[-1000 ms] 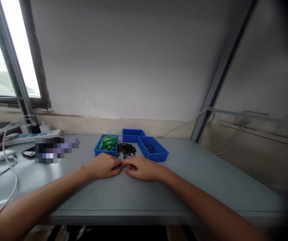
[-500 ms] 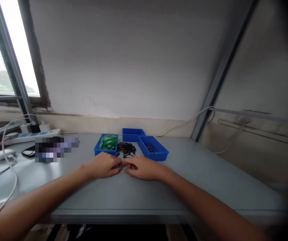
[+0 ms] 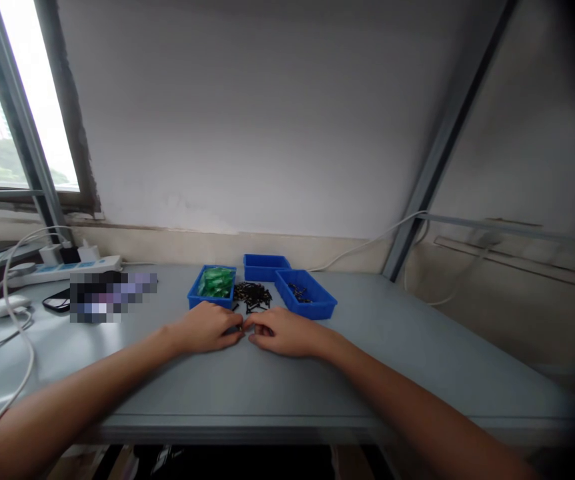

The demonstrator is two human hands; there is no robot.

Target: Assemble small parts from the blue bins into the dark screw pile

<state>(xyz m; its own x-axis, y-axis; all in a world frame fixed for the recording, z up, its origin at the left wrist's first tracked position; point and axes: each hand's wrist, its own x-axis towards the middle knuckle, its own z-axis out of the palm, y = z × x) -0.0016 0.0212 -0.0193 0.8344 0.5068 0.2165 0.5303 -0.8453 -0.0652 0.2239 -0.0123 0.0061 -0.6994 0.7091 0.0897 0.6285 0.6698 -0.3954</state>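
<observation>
My left hand point(image 3: 212, 328) rests low on the grey table, its fingers closed around something small that I cannot make out. Facing it, my right hand point(image 3: 282, 331) has its index finger stretched to the left hand's fingertips, the other fingers curled. Just beyond both hands lies a pile of small dark screw-like pieces point(image 3: 252, 295). Green plastic packets point(image 3: 216, 283) fill a blue bin point(image 3: 211, 304) behind my left hand. Behind my right hand, another blue bin point(image 3: 317, 310) holds a few small metal-looking pieces point(image 3: 298, 292).
A third blue bin point(image 3: 266, 269) stands at the back by the wall. On the left are a white power strip point(image 3: 77, 269) with plugs, a phone-like dark object point(image 3: 56, 301), a white charger point(image 3: 7, 305) and loose white cables point(image 3: 25, 340). A metal post point(image 3: 417, 213) rises at the right.
Almost nothing differs. Both hands stay fingertip to fingertip at the same spot, and the bins and the pile keep their places.
</observation>
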